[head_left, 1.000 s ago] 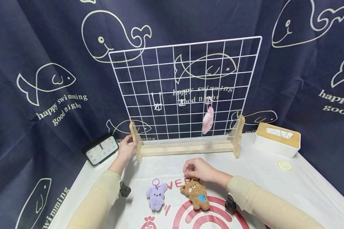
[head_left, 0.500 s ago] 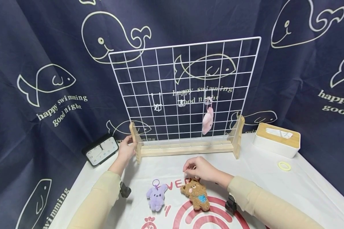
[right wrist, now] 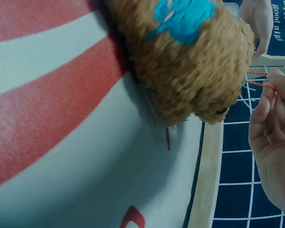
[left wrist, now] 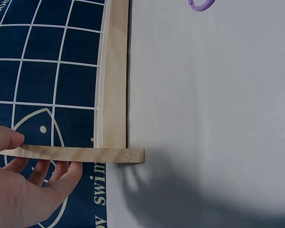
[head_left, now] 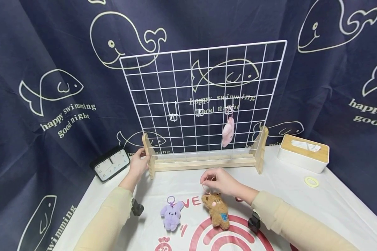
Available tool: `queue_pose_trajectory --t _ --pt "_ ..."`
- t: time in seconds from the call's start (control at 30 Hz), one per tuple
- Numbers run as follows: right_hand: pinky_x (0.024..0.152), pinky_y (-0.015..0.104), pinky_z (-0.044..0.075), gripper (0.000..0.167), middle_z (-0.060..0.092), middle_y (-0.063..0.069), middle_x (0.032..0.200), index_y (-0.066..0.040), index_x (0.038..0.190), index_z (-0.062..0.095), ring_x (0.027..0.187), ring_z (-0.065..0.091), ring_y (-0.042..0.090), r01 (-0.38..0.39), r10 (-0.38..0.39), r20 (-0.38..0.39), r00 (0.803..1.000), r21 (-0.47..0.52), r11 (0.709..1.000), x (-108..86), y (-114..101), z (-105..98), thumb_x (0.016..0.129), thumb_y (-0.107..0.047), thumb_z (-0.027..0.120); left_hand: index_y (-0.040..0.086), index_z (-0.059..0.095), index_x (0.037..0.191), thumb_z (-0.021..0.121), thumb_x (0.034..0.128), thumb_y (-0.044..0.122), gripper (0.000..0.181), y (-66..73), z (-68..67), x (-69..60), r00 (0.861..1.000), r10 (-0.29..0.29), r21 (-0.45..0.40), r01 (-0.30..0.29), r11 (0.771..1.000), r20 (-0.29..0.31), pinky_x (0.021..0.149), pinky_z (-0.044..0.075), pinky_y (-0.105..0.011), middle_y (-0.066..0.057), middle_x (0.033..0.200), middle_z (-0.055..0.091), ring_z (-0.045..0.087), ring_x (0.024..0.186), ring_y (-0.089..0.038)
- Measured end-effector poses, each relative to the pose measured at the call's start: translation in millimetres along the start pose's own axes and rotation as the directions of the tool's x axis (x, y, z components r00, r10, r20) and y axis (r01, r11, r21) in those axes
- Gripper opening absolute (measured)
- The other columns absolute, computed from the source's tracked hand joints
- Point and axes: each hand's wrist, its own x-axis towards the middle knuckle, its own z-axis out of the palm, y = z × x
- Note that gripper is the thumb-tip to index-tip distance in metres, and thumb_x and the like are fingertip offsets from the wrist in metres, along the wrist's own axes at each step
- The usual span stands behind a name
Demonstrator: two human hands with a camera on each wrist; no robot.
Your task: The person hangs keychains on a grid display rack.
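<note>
My left hand (head_left: 139,164) grips the left wooden upright (left wrist: 80,154) of a white wire grid rack (head_left: 204,134), thumb on one side and fingers on the other. With thumb and fingertips, my right hand (head_left: 221,181) pinches the thin reddish cord (right wrist: 259,84) of a brown bear plush keychain (head_left: 218,211). The bear hangs tilted below the hand, head up. Whether its feet touch the table cannot be told. A purple plush keychain (head_left: 171,216) with a ring lies to its left. On the rack's right hook hangs a pink plush keychain (head_left: 228,132).
Two white hooks sit further left on the grid, a left hook (head_left: 173,116) and a middle hook (head_left: 199,112). A black clock (head_left: 111,164) stands left of the rack. To the right are a tissue box (head_left: 301,158) and a pale yellow ring (head_left: 311,181).
My right hand has risen slightly toward the rack, drawing the bear's cord taut. The bear's head has lifted and its body has turned more upright. My left hand stays on the upright.
</note>
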Motion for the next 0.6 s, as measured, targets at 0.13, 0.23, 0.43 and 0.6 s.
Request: queue_pose_trajectory --t 0.13,0.23,0.43,0.6 --pt "0.071 0.028 0.058 0.006 0.068 -0.008 0.084 -0.009 0.092 0.075 0.077 0.06 0.007 0.023 -0.023 -0.009 1.0 0.014 1.0 2.1 -5 -4 0.095 -0.005 0.07 0.004 0.045 0.15 0.053 0.1026 0.008 0.048 -0.6 -0.2 1.0 1.0 0.002 0.002 -0.002 1.0 -0.004 0.104 0.053 -0.052 -0.024 0.144 0.047 0.048 0.133 -0.043" --pt "0.07 0.028 0.058 0.007 0.069 -0.006 0.085 -0.009 0.092 0.074 0.077 0.06 0.007 0.046 -0.045 -0.02 0.999 0.012 0.999 3.5 -9 -8 0.095 -0.004 0.07 0.003 0.045 0.15 0.053 0.1022 0.007 0.049 -1.3 -0.1 0.9 1.0 0.002 -0.005 -0.002 1.0 -0.002 0.103 0.053 -0.052 -0.025 0.144 0.048 0.048 0.132 -0.043" --pt "0.069 0.027 0.058 0.008 0.068 -0.005 0.085 -0.011 0.093 0.075 0.077 0.059 0.007 0.082 -0.082 -0.049 0.995 -0.011 0.997 10.5 -16 -17 0.094 -0.004 0.071 0.003 0.043 0.151 0.052 0.1016 0.008 0.05 -1.1 -0.2 1.1 1.0 -0.002 -0.005 0.002 1.0 0.018 0.105 0.052 -0.054 -0.026 0.144 0.045 0.047 0.133 -0.046" --pt "0.067 0.028 0.058 0.008 0.068 -0.003 0.084 -0.01 0.093 0.074 0.076 0.059 0.008 0.133 -0.134 -0.066 0.989 -0.011 0.991 17.6 -22 -22 0.094 -0.002 0.071 0.002 0.043 0.151 0.052 0.1013 0.007 0.05 -0.6 -0.9 1.7 1.0 0.006 -0.014 -0.005 1.0 0.022 0.104 0.052 -0.055 -0.027 0.143 0.046 0.048 0.132 -0.047"
